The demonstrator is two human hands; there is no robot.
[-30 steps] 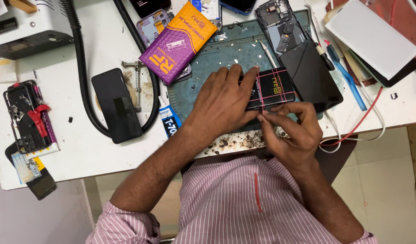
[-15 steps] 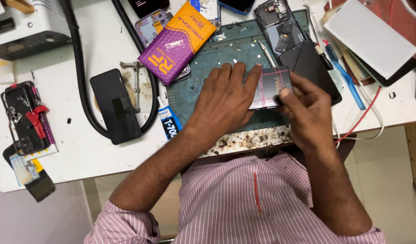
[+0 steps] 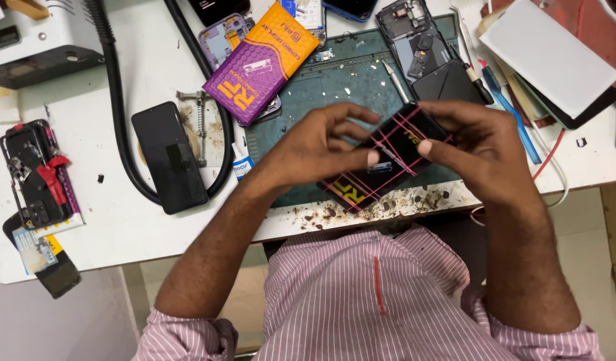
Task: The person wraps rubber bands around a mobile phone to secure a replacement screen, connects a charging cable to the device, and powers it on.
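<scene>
Above green mat (image 3: pixel 334 87): both hands' grip (image 3: pixel 308 150) (image 3: pixel 478 150) clamped on black panel (image 3: pixel 388 160), edges hidden.

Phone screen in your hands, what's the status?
Left hand and right hand both grip black phone screen, tilted above green mat. Nothing blocking.

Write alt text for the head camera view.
Both hands, left hand and right hand, hold a black phone screen panel with pink crossed lines above a green work mat on a cluttered white workbench. A purple-and-orange packet lies nearby.
</scene>
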